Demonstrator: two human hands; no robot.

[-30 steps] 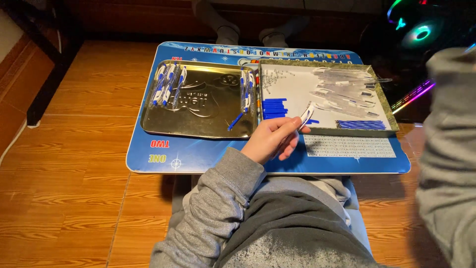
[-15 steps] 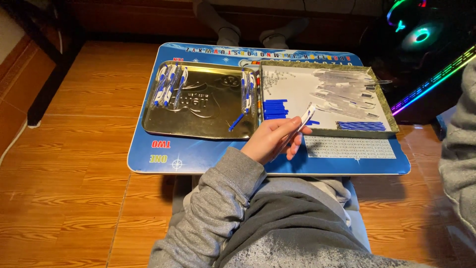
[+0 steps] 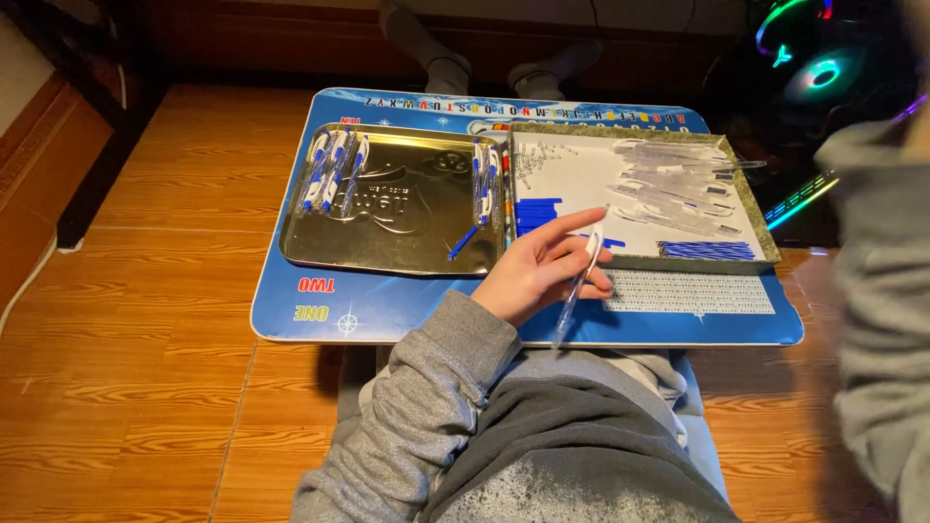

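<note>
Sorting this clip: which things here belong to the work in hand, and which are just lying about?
In use: left hand holding a pen; white tray of pen parts; gold tray with finished pens.
Lying about: blue lap table; glowing computer fan.

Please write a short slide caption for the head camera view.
Left hand holds a clear pen over a blue lap table with a gold tray.

view: single head camera, no second view to overlap
position: above the seated person, looking steeply down and forward
distance: close, lap and grey sleeves fill lower frame
centre: blue lap table mid-frame
edges: wooden floor left, coloured lights upper right
</note>
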